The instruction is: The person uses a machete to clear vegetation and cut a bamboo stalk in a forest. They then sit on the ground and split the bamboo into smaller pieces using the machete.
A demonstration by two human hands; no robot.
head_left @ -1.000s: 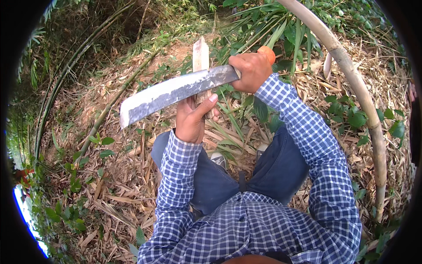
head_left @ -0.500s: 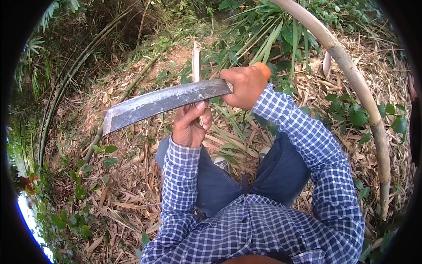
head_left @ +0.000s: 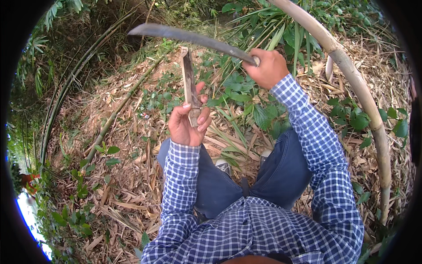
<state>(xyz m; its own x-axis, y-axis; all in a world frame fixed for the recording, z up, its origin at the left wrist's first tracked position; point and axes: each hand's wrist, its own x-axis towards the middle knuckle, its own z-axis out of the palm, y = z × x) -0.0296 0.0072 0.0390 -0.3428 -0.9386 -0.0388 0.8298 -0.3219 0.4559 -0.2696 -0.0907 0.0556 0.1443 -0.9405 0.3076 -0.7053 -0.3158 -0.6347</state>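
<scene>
My left hand (head_left: 190, 119) grips the lower end of a short split piece of bamboo (head_left: 189, 79), which stands nearly upright, pale on one side and dark brown on the other. My thumb and fingers pinch it near a node. In my right hand (head_left: 269, 69) is the handle of a machete (head_left: 189, 38), mostly hidden by my closed fingers. The long, slightly curved blade points to the left, seen nearly edge-on. It is above and beyond the top of the bamboo piece, apart from it.
A thick bamboo pole (head_left: 351, 70) arches down my right side. A thinner green stem (head_left: 116, 112) slants across the ground at left. Dry bamboo leaves (head_left: 127, 185) cover the soil, with leafy plants (head_left: 259, 110) ahead. My bent knees and shoes (head_left: 223, 166) are below my hands.
The machete has lifted off the bamboo piece, moving up and away, and its blade has turned from broadside to edge-on. In my left hand the bamboo piece has rotated and tilts slightly left.
</scene>
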